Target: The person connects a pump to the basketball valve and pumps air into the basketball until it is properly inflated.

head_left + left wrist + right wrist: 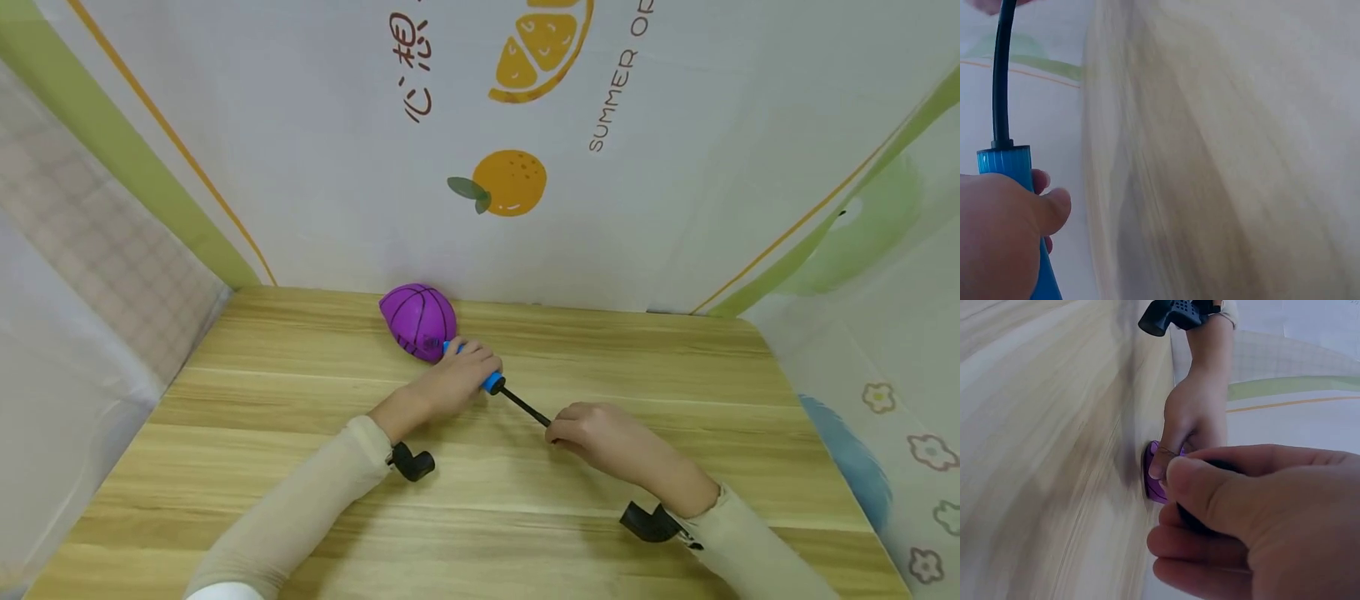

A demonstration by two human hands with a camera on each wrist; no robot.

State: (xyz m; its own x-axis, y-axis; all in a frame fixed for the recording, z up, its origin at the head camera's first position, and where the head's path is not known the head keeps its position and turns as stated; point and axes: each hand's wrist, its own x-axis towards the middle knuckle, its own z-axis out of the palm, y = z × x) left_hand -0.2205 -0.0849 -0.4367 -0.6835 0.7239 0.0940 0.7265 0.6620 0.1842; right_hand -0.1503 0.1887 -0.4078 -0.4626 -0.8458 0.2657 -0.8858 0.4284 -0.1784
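One pump [492, 380], head view: left grip [452, 379] curled round its blue barrel [493, 383], right grip [603, 435] holding the far end of its black rod [527, 406]; a misshapen purple ball [417, 317] lies on the desk [525, 533] at the barrel's other end. Left wrist view: thumb and fingers wrapped about the barrel, rod projecting. Right wrist view: thumb and fingers pinching a black part [1192, 520], the ball partly hidden beyond
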